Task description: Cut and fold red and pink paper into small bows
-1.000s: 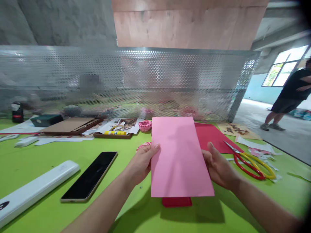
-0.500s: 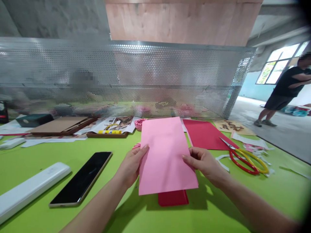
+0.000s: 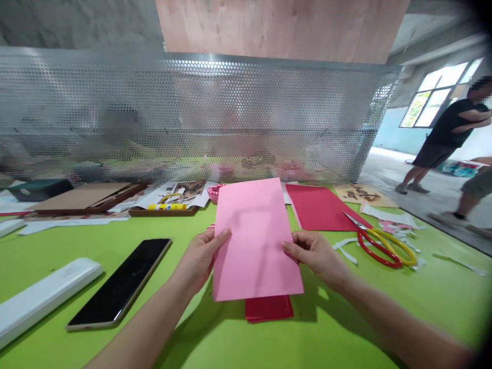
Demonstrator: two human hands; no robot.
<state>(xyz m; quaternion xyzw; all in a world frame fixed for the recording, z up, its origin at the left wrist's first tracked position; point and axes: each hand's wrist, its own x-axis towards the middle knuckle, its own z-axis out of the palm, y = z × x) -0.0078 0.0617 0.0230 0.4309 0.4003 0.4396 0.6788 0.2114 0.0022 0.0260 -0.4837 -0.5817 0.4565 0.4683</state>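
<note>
Pink sheet [image 3: 251,225], long axis pointing away, lies between left hand [image 3: 199,257] and right hand [image 3: 320,257], thumbs pinching its opposite long edges against fingers probably curled beneath

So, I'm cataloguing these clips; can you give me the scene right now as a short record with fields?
Held: pink sheet, raised above the green table
Left grip: on its left edge, thumb in front
Right grip: on its right edge, thumb in front
Below sheet: red item, partly hidden
Right side: red sheet, scissors with red and yellow handles, paper scraps
Left side: dark-screened phone, long white object
</note>
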